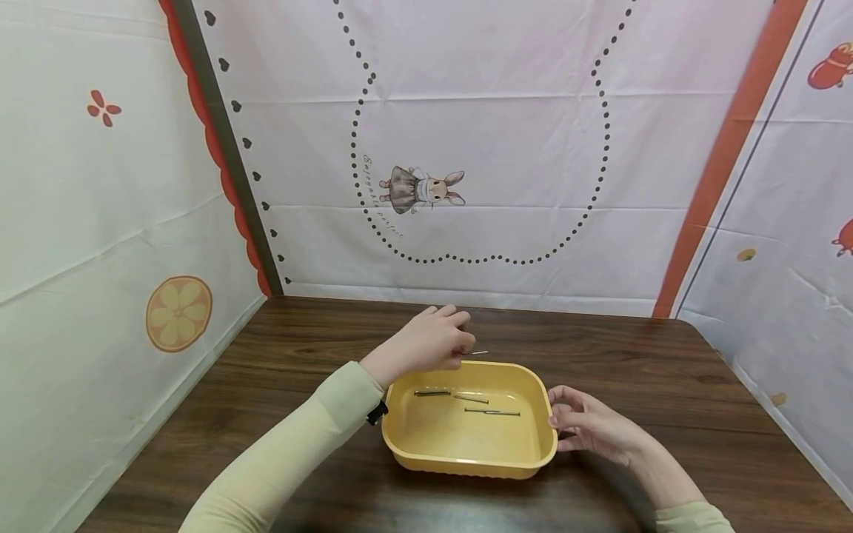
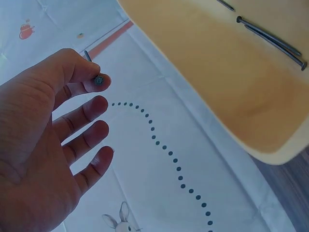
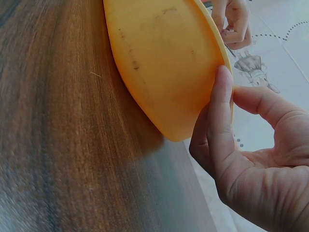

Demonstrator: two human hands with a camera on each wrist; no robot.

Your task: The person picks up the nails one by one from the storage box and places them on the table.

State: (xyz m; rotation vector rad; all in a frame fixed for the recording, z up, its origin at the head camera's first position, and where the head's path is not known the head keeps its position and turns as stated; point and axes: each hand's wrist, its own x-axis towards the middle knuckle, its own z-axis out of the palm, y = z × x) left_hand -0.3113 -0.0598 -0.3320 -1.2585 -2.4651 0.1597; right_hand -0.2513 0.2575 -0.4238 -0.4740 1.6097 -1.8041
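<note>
My left hand (image 1: 433, 342) is over the far left rim of a yellow plastic basin (image 1: 466, 468). Between thumb and index finger it pinches a nail (image 1: 477, 353); in the left wrist view the nail's round head (image 2: 99, 80) faces the camera and the other fingers are spread, slightly bent. Several grey nails (image 1: 492, 411) lie flat on the basin's floor, and part of them also shows in the left wrist view. At the basin's right end, my right hand (image 1: 595, 429) pinches the rim, thumb on one side and fingers on the outer wall (image 3: 169, 72).
The basin is over a dark wood-grain table (image 1: 320, 340). Behind it hangs a pale printed cloth (image 1: 493, 163) with a rabbit and dotted lines, and more cloth encloses the left and right sides. A black band (image 1: 377, 413) shows at the left wrist.
</note>
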